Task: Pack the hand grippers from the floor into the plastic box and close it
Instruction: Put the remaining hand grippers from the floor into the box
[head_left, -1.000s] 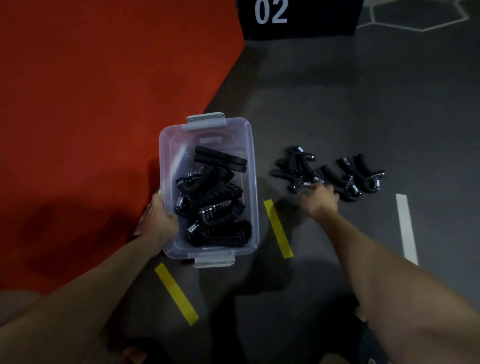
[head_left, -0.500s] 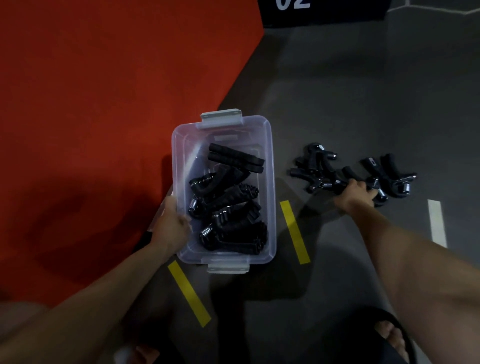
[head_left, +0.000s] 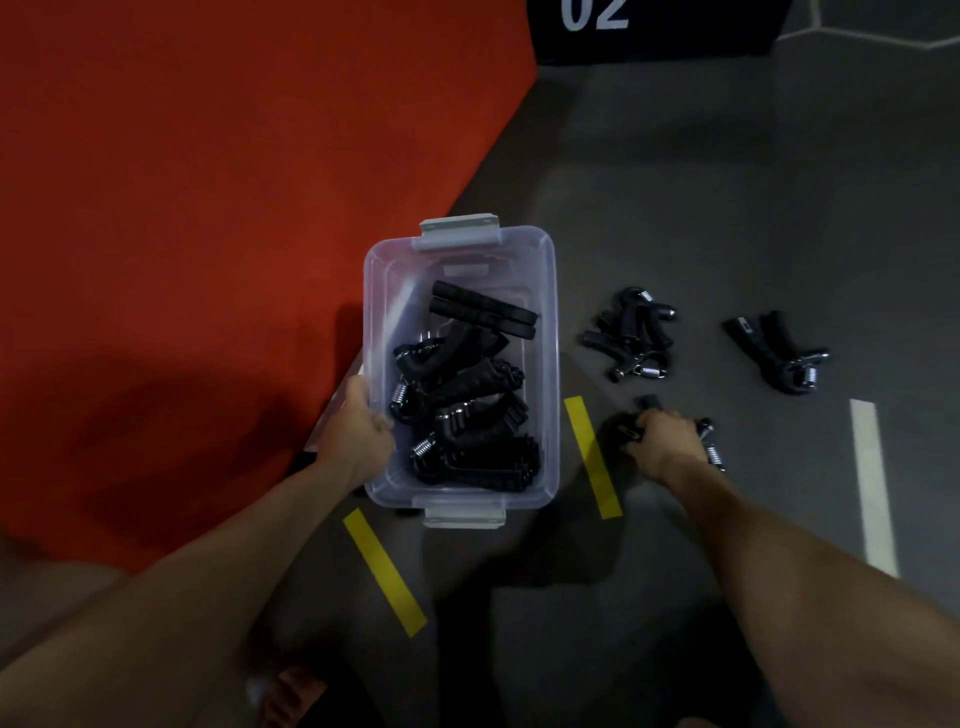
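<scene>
yellow tape strip slants across the grey floor nearest the camera, between the two forearms, and a bare foot peeks in at the bottom edge. up from there, the left hand grips the near left wall of the plastic box, thumb side against the rim, fingers curled over it. the box is open-topped, clear, with grey latches at its near and far ends, and it sits right at the edge of the red mat. inside it lies a jumble of black hand grippers, springs showing, piled toward the near end.

over on the right, past a second yellow strip, the right hand is curled tight around a hand gripper, knuckles up, black handle ends poking out on the box side and the coil spring sticking out the other side. it sits low by the floor, just beside the box; whether it touches the floor is hard to call.

further out, a cluster of grippers lies tangled on the floor, and well apart to its right another lone gripper lies spread in a v. a white strip runs down the right side. far back, a black block marked 02 sits at the top.
</scene>
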